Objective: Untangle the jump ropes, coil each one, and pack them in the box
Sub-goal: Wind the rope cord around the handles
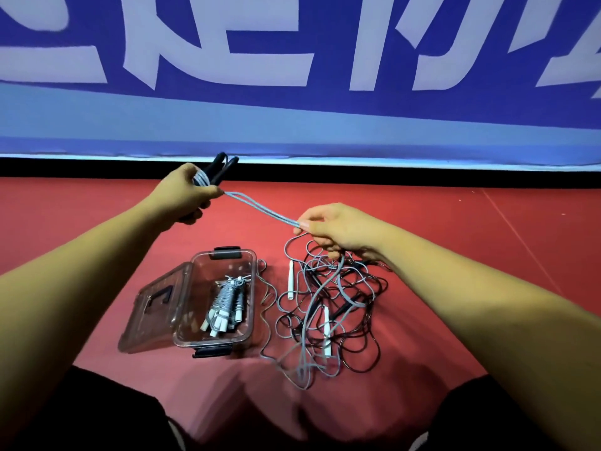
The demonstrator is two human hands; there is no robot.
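Head view: the left hand [183, 193] grips black handles [221, 167] and grey coils; the right hand [331, 227] pinches the doubled grey rope [263, 208] above the tangle [328, 314]. Beside it sits the open box [216, 301]. The rope looks light and limp, best held near the handles.

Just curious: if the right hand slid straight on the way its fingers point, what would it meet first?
Probably the left hand, following the taut gray rope that the right hand pinches; depth is hard to judge.
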